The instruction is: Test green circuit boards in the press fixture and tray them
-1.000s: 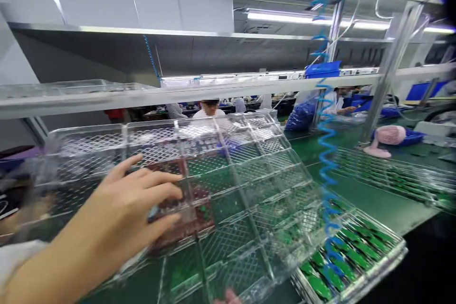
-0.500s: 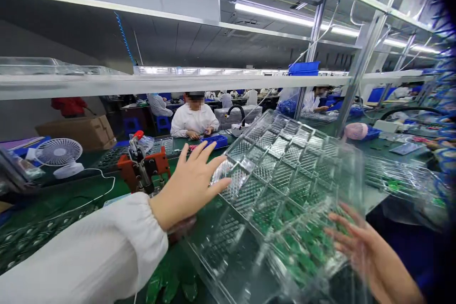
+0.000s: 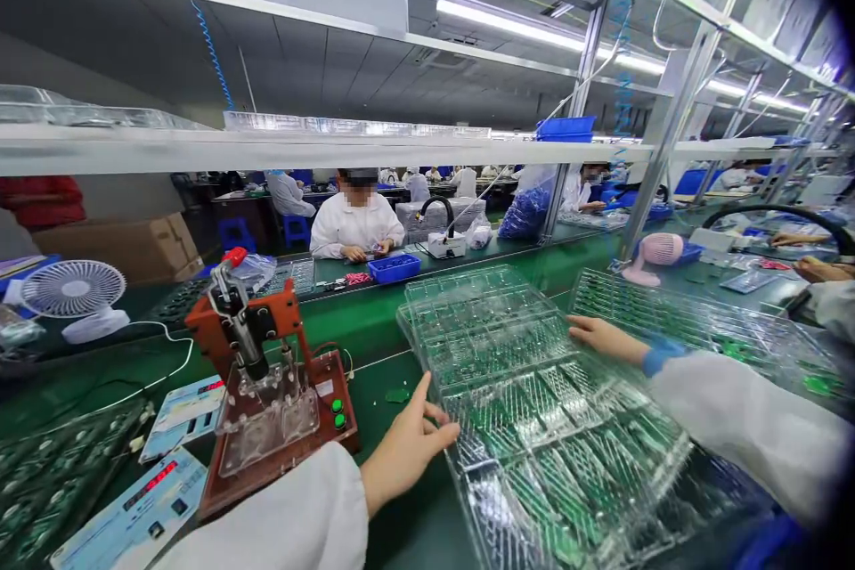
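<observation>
Clear plastic compartment trays [image 3: 534, 401] lie stacked in front of me, with green pieces showing through. My left hand [image 3: 411, 450] is at the left edge of the stack, index finger and thumb stretched apart. Its fingertips are beside or touching the rim; I cannot tell which. My right hand [image 3: 609, 340] rests its extended fingers at the right edge of the upper tray. A blue band circles that wrist. To the left stands a red-brown test fixture [image 3: 267, 410] with a toggle clamp, red-tipped lever and green buttons.
Blue meters [image 3: 143, 499] with red displays sit left of the fixture. A white fan [image 3: 73, 294] and a pink fan [image 3: 651, 258] flank the bench. Another tray [image 3: 701, 329] lies right. Across the bench, a person in white [image 3: 357, 223] works by a blue bin [image 3: 394, 267].
The tray that was raised and tilted between my hands now lies flat on the stack. My left hand has moved down; my right hand has moved up to the far right edge.
</observation>
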Action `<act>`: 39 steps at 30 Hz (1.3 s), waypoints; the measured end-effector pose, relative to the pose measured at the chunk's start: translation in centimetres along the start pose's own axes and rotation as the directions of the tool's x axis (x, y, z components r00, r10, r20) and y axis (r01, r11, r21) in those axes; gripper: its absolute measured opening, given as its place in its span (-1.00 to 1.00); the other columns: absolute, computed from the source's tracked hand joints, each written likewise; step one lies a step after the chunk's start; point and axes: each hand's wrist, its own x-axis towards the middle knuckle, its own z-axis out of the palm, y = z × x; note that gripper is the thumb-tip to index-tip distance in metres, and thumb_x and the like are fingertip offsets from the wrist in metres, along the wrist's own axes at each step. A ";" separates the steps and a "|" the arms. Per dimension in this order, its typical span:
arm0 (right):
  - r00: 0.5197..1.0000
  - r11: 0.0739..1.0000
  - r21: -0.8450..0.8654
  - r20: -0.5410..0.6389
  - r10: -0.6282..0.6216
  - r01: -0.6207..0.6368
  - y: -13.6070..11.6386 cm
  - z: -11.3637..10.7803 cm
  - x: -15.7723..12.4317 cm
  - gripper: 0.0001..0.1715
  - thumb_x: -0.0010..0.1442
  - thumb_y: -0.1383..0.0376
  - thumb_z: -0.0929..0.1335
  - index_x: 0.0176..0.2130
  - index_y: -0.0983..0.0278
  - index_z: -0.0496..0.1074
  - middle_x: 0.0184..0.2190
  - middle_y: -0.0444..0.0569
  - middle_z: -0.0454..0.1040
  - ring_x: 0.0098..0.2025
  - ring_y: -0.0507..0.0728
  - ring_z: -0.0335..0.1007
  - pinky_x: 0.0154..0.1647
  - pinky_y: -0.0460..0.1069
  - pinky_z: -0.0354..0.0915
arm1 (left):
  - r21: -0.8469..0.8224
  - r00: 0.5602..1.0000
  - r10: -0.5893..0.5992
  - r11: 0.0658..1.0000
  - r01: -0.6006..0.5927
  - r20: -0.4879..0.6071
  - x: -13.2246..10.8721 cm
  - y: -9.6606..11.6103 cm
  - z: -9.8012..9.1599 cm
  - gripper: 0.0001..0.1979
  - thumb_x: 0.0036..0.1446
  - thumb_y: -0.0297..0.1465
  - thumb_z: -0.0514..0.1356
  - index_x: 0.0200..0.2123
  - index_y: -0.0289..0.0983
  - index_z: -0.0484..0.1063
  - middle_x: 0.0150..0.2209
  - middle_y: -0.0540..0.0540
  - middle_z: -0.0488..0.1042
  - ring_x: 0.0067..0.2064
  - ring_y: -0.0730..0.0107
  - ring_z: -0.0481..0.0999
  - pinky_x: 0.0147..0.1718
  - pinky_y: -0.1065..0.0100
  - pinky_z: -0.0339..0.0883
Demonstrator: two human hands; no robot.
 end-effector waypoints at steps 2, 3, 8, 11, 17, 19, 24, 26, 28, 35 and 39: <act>1.000 0.994 -0.108 0.002 -0.024 0.024 0.1 0.6 2.6 -0.70 0.42 0.14 0.38 0.00 0.31 0.48 -0.04 0.02 0.52 -0.08 0.15 0.52 -0.01 0.12 0.50 | 0.039 1.000 0.024 0.999 -0.023 -0.006 0.6 -0.4 1.2 0.06 0.21 -0.31 0.28 0.49 -0.37 -0.39 -0.08 -0.14 0.39 -0.31 0.45 0.40 -0.21 0.33 0.31; 1.000 0.988 -0.153 0.010 -0.028 0.029 0.2 1.0 3.6 -0.72 0.42 0.16 0.38 0.02 0.29 0.47 0.00 0.04 0.50 -0.03 0.17 0.50 0.03 0.14 0.48 | 0.059 1.000 0.031 0.998 -0.030 -0.004 0.8 -0.5 1.6 0.07 0.21 -0.30 0.28 0.49 -0.38 -0.42 -0.08 -0.14 0.41 -0.29 0.42 0.41 -0.18 0.31 0.32; 0.998 0.944 -0.327 0.038 -0.046 0.056 1.5 3.4 5.9 -0.72 0.43 0.20 0.38 0.07 0.27 0.46 0.08 0.05 0.46 0.04 0.20 0.47 0.08 0.17 0.46 | 0.232 0.993 -0.021 0.973 -0.007 0.115 0.5 0.1 2.4 0.06 0.26 -0.24 0.21 0.49 -0.33 -0.52 -0.06 -0.15 0.48 -0.20 0.26 0.48 -0.12 0.21 0.32; 0.996 0.919 -0.386 0.052 -0.067 0.082 2.4 4.6 6.4 -0.72 0.42 0.21 0.38 0.07 0.27 0.46 0.10 0.06 0.45 0.05 0.20 0.46 0.09 0.17 0.45 | 0.420 0.995 -0.003 0.907 -0.040 0.100 0.6 0.8 1.7 -0.20 0.31 -0.14 0.11 0.49 -0.26 -0.12 -0.02 -0.19 0.46 -0.06 0.11 0.48 0.01 0.11 0.31; 0.996 0.887 -0.452 0.050 -0.077 0.092 3.8 5.8 7.0 -0.71 0.43 0.19 0.38 0.07 0.27 0.46 0.07 0.06 0.47 0.02 0.18 0.49 0.07 0.16 0.47 | 0.594 0.996 0.067 0.804 -0.023 -0.052 4.8 0.6 -0.5 -0.22 0.34 0.00 -0.01 0.46 -0.34 0.01 0.52 -0.22 -0.40 0.52 -0.02 -0.36 0.45 -0.03 -0.28; 0.998 0.882 -0.468 0.046 -0.049 0.065 4.2 6.0 7.0 -0.70 0.43 0.19 0.38 0.08 0.27 0.46 0.05 0.05 0.49 0.00 0.18 0.50 0.07 0.16 0.47 | 0.595 0.997 0.025 0.803 0.025 -0.076 6.5 0.3 -0.9 -0.14 0.36 0.02 -0.05 0.50 -0.38 -0.19 0.51 -0.19 -0.56 0.52 0.04 -0.48 0.45 -0.02 -0.34; 1.000 0.886 -0.463 0.016 -0.008 0.014 5.2 6.6 6.5 -0.64 0.45 0.17 0.36 0.15 0.26 0.42 0.06 0.07 0.49 0.00 0.19 0.51 0.07 0.17 0.47 | 0.589 0.996 0.014 0.807 0.043 -0.092 7.9 -0.2 -0.8 -0.12 0.37 -0.03 -0.06 0.50 -0.44 -0.33 0.49 -0.23 -0.62 0.51 0.09 -0.50 0.45 0.05 -0.33; 1.000 0.894 -0.449 -0.011 0.004 -0.009 5.4 6.9 6.1 -0.64 0.46 0.16 0.34 0.16 0.25 0.41 0.05 0.07 0.49 -0.01 0.18 0.51 0.06 0.16 0.48 | 0.579 0.996 0.008 0.814 0.047 -0.092 7.8 -0.4 -0.6 -0.14 0.38 -0.06 -0.08 0.49 -0.44 -0.36 0.48 -0.21 -0.64 0.51 0.09 -0.52 0.45 0.03 -0.35; 0.999 0.903 -0.429 -0.044 0.008 -0.026 5.4 7.1 5.6 -0.65 0.47 0.17 0.33 0.16 0.24 0.42 0.03 0.06 0.50 -0.03 0.18 0.52 0.06 0.16 0.47 | 0.567 0.996 0.007 0.822 0.045 -0.089 7.8 -0.7 -0.4 -0.15 0.39 -0.07 -0.10 0.49 -0.45 -0.40 0.48 -0.21 -0.66 0.50 0.08 -0.54 0.45 0.01 -0.36; 0.968 0.937 -0.341 -0.199 -0.153 0.079 2.2 6.8 3.6 -0.66 0.44 0.14 0.36 0.08 0.29 0.46 0.07 0.07 0.49 0.09 0.22 0.46 0.18 0.23 0.39 | 0.536 0.997 0.008 0.844 0.033 -0.075 7.9 -0.4 -0.9 -0.13 0.40 -0.02 -0.08 0.49 -0.41 -0.42 0.48 -0.19 -0.66 0.51 0.13 -0.54 0.45 0.01 -0.36; 0.920 0.943 -0.280 -0.292 -0.262 0.180 -2.0 5.6 2.1 -0.51 0.45 0.09 0.28 0.14 0.38 0.43 0.13 0.23 0.47 0.23 0.34 0.37 0.29 0.32 0.27 | 0.525 0.999 0.047 0.850 -0.031 -0.017 3.4 1.1 -1.3 -0.16 0.40 0.00 -0.09 0.50 -0.37 -0.32 0.49 -0.17 -0.58 0.51 0.15 -0.51 0.45 -0.02 -0.36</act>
